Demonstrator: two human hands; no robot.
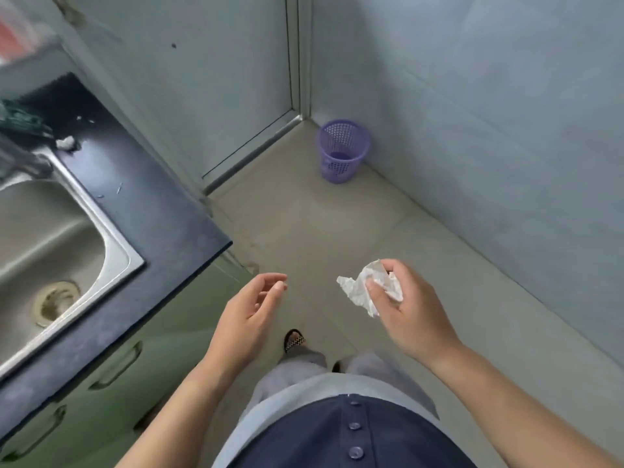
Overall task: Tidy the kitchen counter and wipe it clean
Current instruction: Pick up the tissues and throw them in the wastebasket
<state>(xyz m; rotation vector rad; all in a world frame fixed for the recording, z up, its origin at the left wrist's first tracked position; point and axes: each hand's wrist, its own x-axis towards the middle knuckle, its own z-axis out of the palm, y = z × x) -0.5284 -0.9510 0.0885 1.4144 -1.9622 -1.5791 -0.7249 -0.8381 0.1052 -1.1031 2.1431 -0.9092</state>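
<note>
My right hand (408, 309) is closed around a crumpled white paper tissue (361, 288), held over the floor. To its left, my left hand (253, 312) is empty, palm turned inward and fingers loosely curled apart. The dark kitchen counter (145, 211) runs along the left side, with a steel sink (50, 244) set into it. A small white crumpled scrap (66, 142) and a few tiny bits lie on the counter beyond the sink. A purple mesh waste basket (342, 150) stands on the floor in the far corner, well ahead of both hands.
Green cabinet fronts (111, 363) sit under the counter. A dark green cloth (20, 119) lies at the counter's far left end. A door frame (297, 55) meets the blue-grey wall behind the basket. My feet in dark sandals (293, 339) stand on the beige floor.
</note>
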